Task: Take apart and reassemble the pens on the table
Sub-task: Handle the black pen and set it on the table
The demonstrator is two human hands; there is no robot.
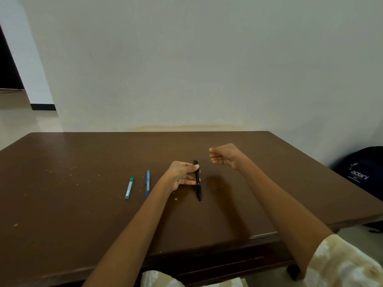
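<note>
Three writing items are seen on or over the brown table (62,183): a black pen (198,180), a blue pen (147,183) and a slim green item (129,187) that may be a pen or a lead case; which it is cannot be told.

The black pen is gripped by the left hand (182,175) near the middle of the table, its upper half pinched between thumb and fingers, its tip pointed toward the near edge. It is held nearly upright, presumably so that the lower barrel is left free for the other hand to twist or pull. Whether the tip touches the table cannot be told.

The right hand (222,156) is held above the table, just beside the pen's top end and toward the far edge, with its fingers curled loosely and nothing seen in them. It appears poised to take the pen, though that is a judgement only.

The blue pen and the green item are laid side by side, left of the left hand, parallel and apart from each other, seemingly set aside for their turn. The black pen looks whole, so the dismantling is judged not yet begun on it.

A dark bag (360,168) is seen on the floor past the table's right edge.
</note>
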